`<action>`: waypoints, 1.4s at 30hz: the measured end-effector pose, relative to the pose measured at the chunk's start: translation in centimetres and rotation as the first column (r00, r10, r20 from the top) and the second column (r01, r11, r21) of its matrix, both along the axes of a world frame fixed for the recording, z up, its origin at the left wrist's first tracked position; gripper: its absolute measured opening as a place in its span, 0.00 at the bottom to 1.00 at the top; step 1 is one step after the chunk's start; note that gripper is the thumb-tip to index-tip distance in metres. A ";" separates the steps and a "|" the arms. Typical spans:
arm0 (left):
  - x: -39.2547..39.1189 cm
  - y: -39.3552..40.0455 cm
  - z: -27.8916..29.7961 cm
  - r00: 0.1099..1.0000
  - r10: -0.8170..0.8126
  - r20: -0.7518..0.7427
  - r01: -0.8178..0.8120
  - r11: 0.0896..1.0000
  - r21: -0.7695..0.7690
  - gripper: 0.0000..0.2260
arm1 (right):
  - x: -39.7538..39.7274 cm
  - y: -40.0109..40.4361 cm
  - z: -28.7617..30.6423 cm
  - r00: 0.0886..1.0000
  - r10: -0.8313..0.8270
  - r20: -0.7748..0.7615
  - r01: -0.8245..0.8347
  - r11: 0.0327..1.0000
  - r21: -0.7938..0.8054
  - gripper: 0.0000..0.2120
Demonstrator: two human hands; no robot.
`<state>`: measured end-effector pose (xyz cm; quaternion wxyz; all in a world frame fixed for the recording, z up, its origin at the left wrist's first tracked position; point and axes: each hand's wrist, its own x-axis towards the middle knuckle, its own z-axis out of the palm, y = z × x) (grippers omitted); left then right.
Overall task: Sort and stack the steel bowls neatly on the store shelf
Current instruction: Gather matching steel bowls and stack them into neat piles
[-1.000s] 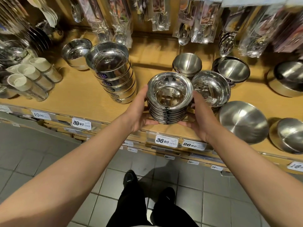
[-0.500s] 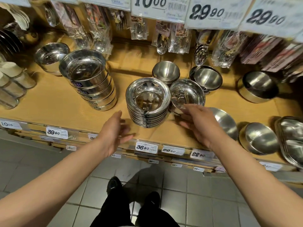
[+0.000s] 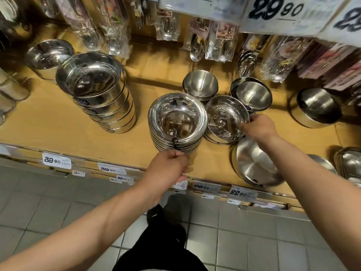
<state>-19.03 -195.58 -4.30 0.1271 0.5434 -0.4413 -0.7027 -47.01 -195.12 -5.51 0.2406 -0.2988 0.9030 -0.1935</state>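
Note:
A stack of several wide-rimmed steel bowls [image 3: 176,122] stands near the front of the wooden shelf [image 3: 54,122]. My left hand [image 3: 168,169] is curled at the stack's front base, its knuckles against the lowest bowls, with nothing held in it. Right of the stack, a shiny bowl [image 3: 222,116] leans tilted on other bowls. My right hand [image 3: 257,128] pinches its right rim. Behind it are two matte bowls, a small one [image 3: 201,85] and another [image 3: 252,94]. An overturned bowl [image 3: 256,163] lies under my right forearm.
A tall stack of straight-walled bowls [image 3: 101,94] stands at the left, with a single bowl [image 3: 48,53] behind it. A steel pot [image 3: 316,108] sits at the right. Packaged spoons [image 3: 197,42] hang along the back. Price tags [image 3: 56,160] line the shelf's front edge.
The wide-rimmed stack stands on the shelf after both hands let go of it. My left hand came back to its front base. My right hand reached over and took the tilted bowl's rim.

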 end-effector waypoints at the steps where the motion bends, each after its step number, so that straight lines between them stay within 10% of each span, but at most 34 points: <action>1: -0.2 0.1 -0.2 1.000 0.001 -0.004 -0.001 1.000 0.003 0.05 | -0.1 -0.2 -0.1 0.999 0.028 -0.037 -0.027 0.999 0.026 0.13; 11: -2.4 2.5 0.1 0.992 -0.115 0.051 0.112 0.992 0.065 0.07 | -0.9 -0.4 1.2 0.960 0.143 -0.242 -0.159 0.986 -0.048 0.12; 19: -6.7 5.1 1.8 0.995 -0.025 0.098 0.025 1.000 0.003 0.05 | -4.8 4.2 3.4 0.985 0.002 0.171 0.036 0.975 -0.219 0.13; 25: -10.9 7.7 5.0 0.993 0.031 -0.118 -0.027 0.999 0.039 0.04 | -7.1 13.1 6.6 0.840 -0.082 0.536 0.243 0.941 -0.235 0.06; 29: -13.0 8.9 7.1 0.984 -0.014 -0.177 0.024 0.998 0.052 0.16 | -5.5 18.3 8.8 0.775 -0.086 0.627 0.280 0.935 -0.218 0.11; 42: -9.1 9.6 8.6 0.995 0.094 -0.016 -0.095 0.994 -0.053 0.11 | -3.3 20.8 9.8 0.630 -0.012 0.777 0.281 0.936 -0.213 0.17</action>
